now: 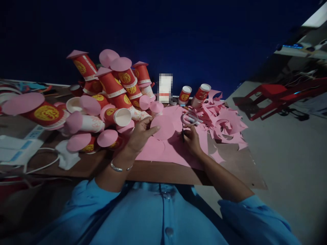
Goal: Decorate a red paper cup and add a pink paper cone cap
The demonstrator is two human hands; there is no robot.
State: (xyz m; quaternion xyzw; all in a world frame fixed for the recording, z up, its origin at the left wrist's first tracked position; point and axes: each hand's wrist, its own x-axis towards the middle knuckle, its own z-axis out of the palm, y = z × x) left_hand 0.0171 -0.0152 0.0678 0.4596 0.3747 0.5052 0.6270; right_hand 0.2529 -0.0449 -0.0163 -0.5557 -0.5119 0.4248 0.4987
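Note:
My left hand [141, 133] pinches the edge of a round pink paper disc [164, 127] between thumb and fingers. The disc is raised over a pink paper sheet [176, 154] spread on the table, where a curved line shows. To the right of the disc, my right hand [191, 139] is closed on a slim dark tool [183, 134]. It stands roughly upright in the fingers, and whether it is scissors or a pen I cannot tell. Just beyond that hand lies a clear ring [190, 118], perhaps a tape roll.
Red paper cups with pink cone tops [112, 85] crowd the table's left side. Pink paper scraps [227, 122] heap at the right, beside two red cup stacks [201, 95]. A white cable [48, 149] lies front left. A red stool [260, 95] stands beyond the table.

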